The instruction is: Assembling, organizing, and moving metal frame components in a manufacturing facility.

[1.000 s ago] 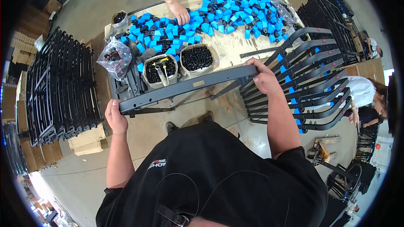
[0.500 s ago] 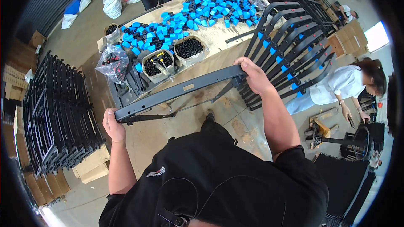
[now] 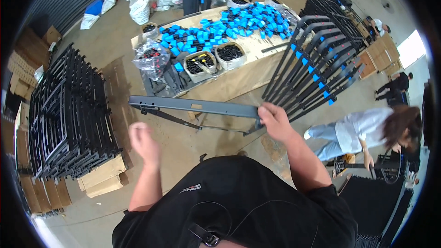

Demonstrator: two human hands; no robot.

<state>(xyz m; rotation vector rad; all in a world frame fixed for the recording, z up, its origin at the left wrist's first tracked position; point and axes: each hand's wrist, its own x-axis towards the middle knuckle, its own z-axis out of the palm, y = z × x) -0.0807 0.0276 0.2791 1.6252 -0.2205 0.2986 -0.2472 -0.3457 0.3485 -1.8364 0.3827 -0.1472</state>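
Observation:
A long dark grey metal frame bar (image 3: 193,107) hangs level in front of me, above the floor. My right hand (image 3: 274,121) grips its right end. My left hand (image 3: 143,141) is off the bar, blurred, below its left part, fingers loosely apart and holding nothing. A thin rod hangs under the bar. Behind it stands a wooden table (image 3: 239,80) covered with several blue plastic caps (image 3: 229,25) and tubs of small black parts (image 3: 229,53).
Stacked black metal frames (image 3: 69,115) rest on cardboard boxes at my left. More frames with blue caps (image 3: 317,69) lean at the table's right. A person in a white top (image 3: 367,131) bends over at the right. White sacks (image 3: 142,7) lie at the back.
My left hand let go of the bar's left end and dropped toward me. The bar swung away from the table, held only by my right hand. My view turned right.

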